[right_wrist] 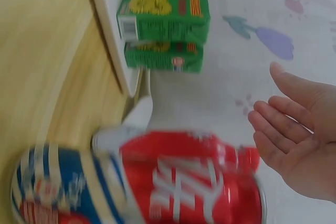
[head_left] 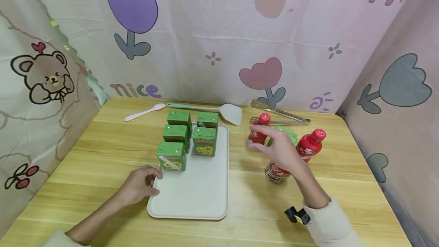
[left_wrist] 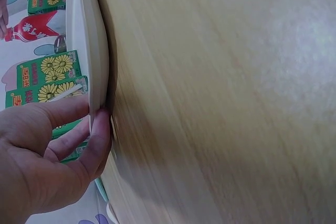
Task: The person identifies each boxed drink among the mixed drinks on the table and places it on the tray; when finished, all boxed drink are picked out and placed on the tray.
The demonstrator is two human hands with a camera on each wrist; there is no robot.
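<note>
My left hand (head_left: 137,186) pinches the left rim of a white tray (head_left: 192,197), thumb and fingers on either side of it in the left wrist view (left_wrist: 100,98). Several green drink cartons with yellow flowers (head_left: 204,142) stand on the tray's far part. My right hand (head_left: 281,149), fingers apart and nothing in its grasp, is above the right-side drinks. Near its fingertips stands a red bottle (head_left: 264,119). A second red bottle (head_left: 310,144), a red can (head_left: 276,172) and a partly hidden green carton (head_left: 289,134) are around and behind it.
Along the back lie a pale pink spoon (head_left: 145,112), a white spatula with a green handle (head_left: 230,113) and metal tongs (head_left: 284,113). Patterned cloth (head_left: 205,29) encloses the table (head_left: 113,136) at the back and sides.
</note>
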